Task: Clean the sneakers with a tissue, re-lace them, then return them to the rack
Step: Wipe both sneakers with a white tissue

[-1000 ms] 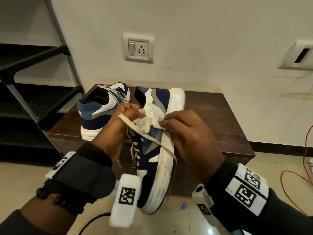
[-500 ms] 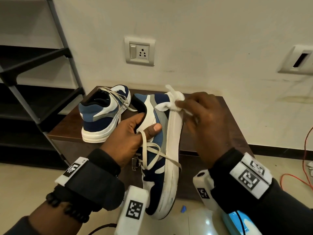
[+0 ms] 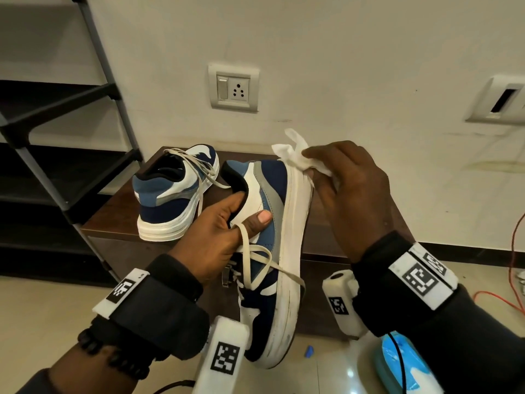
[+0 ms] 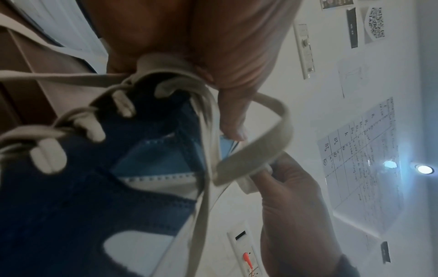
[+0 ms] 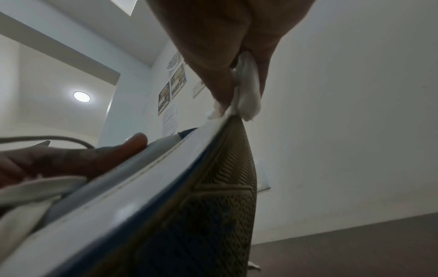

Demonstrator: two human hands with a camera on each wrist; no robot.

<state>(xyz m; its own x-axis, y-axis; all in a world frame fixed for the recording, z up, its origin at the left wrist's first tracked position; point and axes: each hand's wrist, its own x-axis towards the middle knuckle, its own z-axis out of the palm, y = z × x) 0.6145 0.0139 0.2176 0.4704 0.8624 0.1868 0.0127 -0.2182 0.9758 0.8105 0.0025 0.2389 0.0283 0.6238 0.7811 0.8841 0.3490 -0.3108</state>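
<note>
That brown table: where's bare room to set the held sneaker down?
The brown table shows bare top right of the resting sneaker, behind the held sneaker and right hand. Its left end is crowded.

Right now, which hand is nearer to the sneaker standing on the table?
Left. The left hand grips the held sneaker just beside the standing sneaker; the right hand is beyond the held one.

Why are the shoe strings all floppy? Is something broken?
Nothing looks broken. The held sneaker has loose lace dangling over its dirt-streaked white sole, and the other sneaker on the table is untied too.
</note>
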